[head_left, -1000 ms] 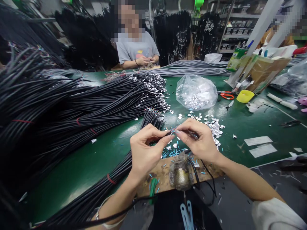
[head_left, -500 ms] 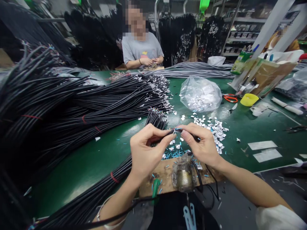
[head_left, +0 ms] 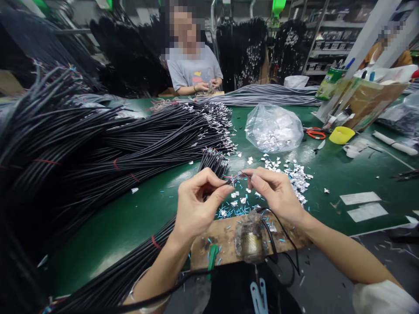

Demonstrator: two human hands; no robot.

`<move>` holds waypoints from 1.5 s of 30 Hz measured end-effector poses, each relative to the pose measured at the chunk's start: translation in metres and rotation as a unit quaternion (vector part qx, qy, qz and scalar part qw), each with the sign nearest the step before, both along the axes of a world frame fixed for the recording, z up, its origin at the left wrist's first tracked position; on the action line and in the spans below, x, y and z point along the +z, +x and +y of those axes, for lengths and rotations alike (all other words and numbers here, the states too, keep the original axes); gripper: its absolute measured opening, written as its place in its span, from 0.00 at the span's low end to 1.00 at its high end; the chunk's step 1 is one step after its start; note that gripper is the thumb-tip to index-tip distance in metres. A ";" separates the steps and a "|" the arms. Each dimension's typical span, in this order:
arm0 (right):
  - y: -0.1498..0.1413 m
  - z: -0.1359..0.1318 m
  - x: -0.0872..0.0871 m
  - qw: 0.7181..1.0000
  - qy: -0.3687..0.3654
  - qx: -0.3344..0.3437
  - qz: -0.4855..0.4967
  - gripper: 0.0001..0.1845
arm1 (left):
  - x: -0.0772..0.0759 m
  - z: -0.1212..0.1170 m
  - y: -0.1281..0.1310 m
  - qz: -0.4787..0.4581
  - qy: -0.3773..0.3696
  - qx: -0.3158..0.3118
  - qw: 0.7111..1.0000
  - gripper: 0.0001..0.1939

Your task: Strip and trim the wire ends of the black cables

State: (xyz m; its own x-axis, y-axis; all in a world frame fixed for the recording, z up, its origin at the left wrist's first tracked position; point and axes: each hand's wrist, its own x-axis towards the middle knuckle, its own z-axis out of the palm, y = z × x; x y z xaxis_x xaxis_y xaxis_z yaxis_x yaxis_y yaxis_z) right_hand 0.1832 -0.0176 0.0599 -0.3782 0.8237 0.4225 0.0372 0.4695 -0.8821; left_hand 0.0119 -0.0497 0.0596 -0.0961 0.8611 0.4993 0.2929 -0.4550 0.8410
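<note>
My left hand pinches a black cable near its stripped end, between thumb and forefinger. Thin coloured wires fan out from that end towards the right. My right hand is closed, thumb against forefinger, on the tips of these wires; which strands it grips is too small to tell. Below the hands a brass-coloured device wrapped in clear plastic sits on a wooden board. Small blue offcuts lie around the board. Beside my left hand is a bundle of black cables.
Large piles of black cables cover the left side. Foil scraps lie beyond my right hand, near a clear bag of scraps. Orange-handled scissors and a yellow ring are farther right. A co-worker sits opposite.
My right hand has drawn slightly right, away from the left, so the coloured wires now show spread between them. My left hand has shifted a little left with the cable.
</note>
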 end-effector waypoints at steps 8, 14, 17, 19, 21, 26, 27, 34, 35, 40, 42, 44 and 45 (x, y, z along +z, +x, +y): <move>-0.001 0.000 -0.002 0.999 0.035 -0.005 -0.022 0.13 | -0.003 -0.009 0.009 0.168 0.202 0.141 0.955 0.08; -0.001 -0.002 0.000 0.999 0.040 -0.008 -0.027 0.12 | -0.008 -0.009 0.011 0.206 0.238 0.181 0.932 0.09; -0.001 -0.003 0.000 0.999 0.038 -0.011 -0.029 0.11 | -0.009 -0.009 0.011 0.235 0.254 0.196 0.918 0.09; -0.001 -0.003 0.000 0.999 0.037 -0.014 -0.030 0.11 | -0.011 -0.009 0.010 0.256 0.266 0.205 0.906 0.09; 0.000 -0.003 0.000 0.999 0.037 -0.019 -0.035 0.12 | -0.012 -0.009 0.009 0.280 0.276 0.215 0.894 0.09; -0.001 -0.002 0.001 0.999 0.030 -0.013 -0.041 0.11 | -0.015 -0.010 0.009 0.321 0.297 0.236 0.868 0.08; -0.001 -0.002 0.001 0.999 0.027 -0.012 -0.041 0.11 | -0.015 -0.010 0.010 0.325 0.298 0.238 0.865 0.08; -0.003 -0.001 -0.001 0.999 -0.015 -0.006 -0.028 0.12 | -0.014 -0.010 0.013 0.343 0.306 0.252 0.852 0.08; -0.003 -0.001 -0.002 0.999 -0.021 -0.003 -0.027 0.12 | -0.014 -0.010 0.013 0.346 0.313 0.257 0.846 0.07; -0.004 -0.001 -0.005 0.999 -0.022 -0.010 -0.021 0.12 | -0.017 -0.010 0.013 0.367 0.320 0.272 0.830 0.07; -0.004 -0.002 -0.005 1.000 -0.009 -0.027 -0.013 0.12 | -0.015 -0.011 0.014 0.353 0.296 0.263 0.848 0.06; -0.003 -0.003 -0.005 0.999 0.010 -0.049 -0.009 0.11 | -0.012 -0.012 0.015 0.313 0.254 0.240 0.883 0.04; -0.003 -0.003 -0.004 0.998 0.023 -0.058 -0.011 0.11 | -0.010 -0.013 0.016 0.285 0.227 0.224 0.904 0.02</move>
